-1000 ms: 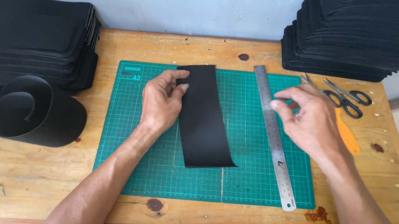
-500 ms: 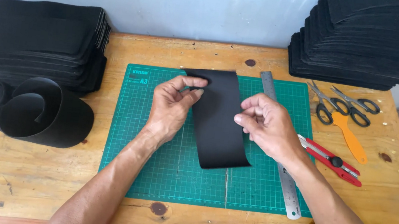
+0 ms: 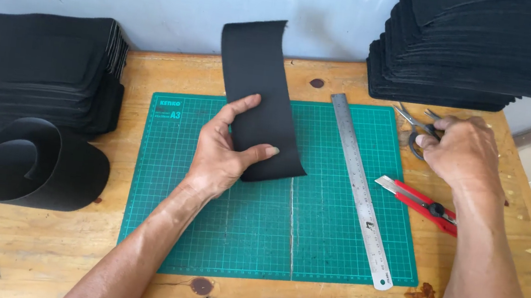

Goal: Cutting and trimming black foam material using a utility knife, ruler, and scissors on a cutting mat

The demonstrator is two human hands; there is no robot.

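Note:
My left hand [image 3: 225, 154] grips a black fabric strip [image 3: 256, 81] by its lower end and holds it lifted above the green cutting mat [image 3: 328, 243], its far end standing up against the wall. My right hand [image 3: 458, 151] is at the right of the mat, fingers closed around the handles of a pair of scissors [image 3: 415, 123] lying on the wooden table [image 3: 34, 249]. A steel ruler [image 3: 361, 186] lies diagonally on the mat between my hands. A red utility knife [image 3: 416, 203] rests just below my right hand.
A tall stack of black fabric pieces [image 3: 483, 47] stands at the back right. Another stack [image 3: 34, 69] sits at the left, with a roll of black fabric [image 3: 36, 173] in front of it. A pale wall runs behind the table.
My left hand has lifted the black strip off the mat. My right hand let go of the strip and moved right onto the scissors.

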